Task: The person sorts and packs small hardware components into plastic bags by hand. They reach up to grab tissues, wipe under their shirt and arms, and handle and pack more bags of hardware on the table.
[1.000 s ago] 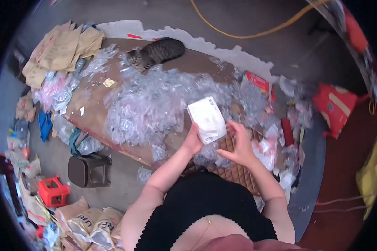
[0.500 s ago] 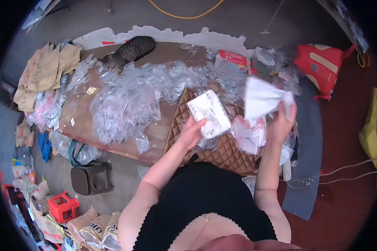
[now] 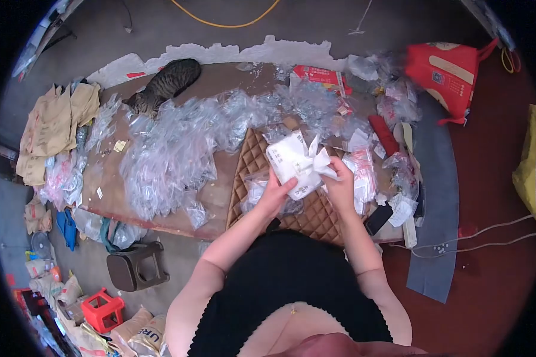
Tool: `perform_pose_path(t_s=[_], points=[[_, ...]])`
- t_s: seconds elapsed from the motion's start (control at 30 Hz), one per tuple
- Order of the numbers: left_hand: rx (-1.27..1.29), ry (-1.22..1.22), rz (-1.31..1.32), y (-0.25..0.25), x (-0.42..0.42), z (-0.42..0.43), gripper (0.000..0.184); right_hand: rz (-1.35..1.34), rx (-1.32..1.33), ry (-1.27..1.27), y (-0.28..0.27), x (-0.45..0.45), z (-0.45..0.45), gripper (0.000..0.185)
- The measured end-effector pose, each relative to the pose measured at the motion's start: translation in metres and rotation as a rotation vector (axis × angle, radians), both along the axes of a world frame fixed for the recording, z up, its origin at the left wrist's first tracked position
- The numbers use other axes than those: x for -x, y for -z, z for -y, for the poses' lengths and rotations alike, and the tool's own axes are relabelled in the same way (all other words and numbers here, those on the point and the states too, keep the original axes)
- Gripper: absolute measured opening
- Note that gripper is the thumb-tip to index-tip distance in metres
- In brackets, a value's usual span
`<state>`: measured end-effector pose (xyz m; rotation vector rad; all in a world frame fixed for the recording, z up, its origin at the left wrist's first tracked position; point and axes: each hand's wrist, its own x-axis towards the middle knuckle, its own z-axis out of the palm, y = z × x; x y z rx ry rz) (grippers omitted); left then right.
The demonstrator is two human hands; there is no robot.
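Observation:
A white pack of tissues (image 3: 293, 163) with dark print is held over the brown quilted mat (image 3: 247, 172). My left hand (image 3: 278, 191) grips its lower left side, thumb across the front. At its right side, my right hand (image 3: 340, 181) pinches a crumpled white tissue (image 3: 320, 163) lying against the pack's face. Whether that tissue is still partly inside the pack cannot be made out. Beneath, clear plastic bags (image 3: 256, 187) lie on the mat, and pinkish bags with white papers (image 3: 362, 175) lie to the right of my right hand.
Many clear plastic bags (image 3: 167, 160) cover the brown table (image 3: 104, 172). A tabby cat (image 3: 170, 80) lies at its far edge. A red bag (image 3: 443, 77) is at the back right, a dark phone (image 3: 378, 219) near the front right. A brown stool (image 3: 134, 268) stands on the floor.
My right hand has come down and left, bringing the white tissue from beside the pack onto its face. My left hand keeps hold of the pack. The view has shifted slightly.

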<state>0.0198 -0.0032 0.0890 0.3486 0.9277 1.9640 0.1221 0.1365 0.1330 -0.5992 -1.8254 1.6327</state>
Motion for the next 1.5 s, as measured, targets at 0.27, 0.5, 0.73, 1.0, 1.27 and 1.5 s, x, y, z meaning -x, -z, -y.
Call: perform_pose_path(t_s=[0.27, 0.5, 0.73, 1.0, 1.27, 1.5], points=[[-0.151, 0.113, 0.417, 0.03, 0.033, -0.009, 0.08, 0.04, 0.524, 0.068, 0.012, 0.02, -0.005, 0.027], [-0.036, 0.072, 0.019, 0.024, 0.062, -0.029, 0.084, -0.007, -0.042, 0.253, -0.018, 0.012, -0.037, 0.028], [-0.42, 0.525, 0.703, 0.033, 0.065, -0.037, 0.07, -0.012, 0.071, -0.04, -0.024, 0.021, -0.025, 0.034], [0.048, 0.261, 0.192, 0.08, 0.075, -0.047, 0.062, -0.141, 0.013, 0.145, -0.059, -0.01, -0.057, 0.037], [-0.073, 0.306, 0.226, 0.068, 0.073, -0.075, 0.088, -0.014, 0.193, -0.129, -0.057, 0.018, -0.053, 0.045], [0.0, 0.494, 0.461, 0.07, 0.074, -0.055, 0.062, 0.027, 0.538, -0.227, -0.014, 0.013, -0.065, 0.04]])
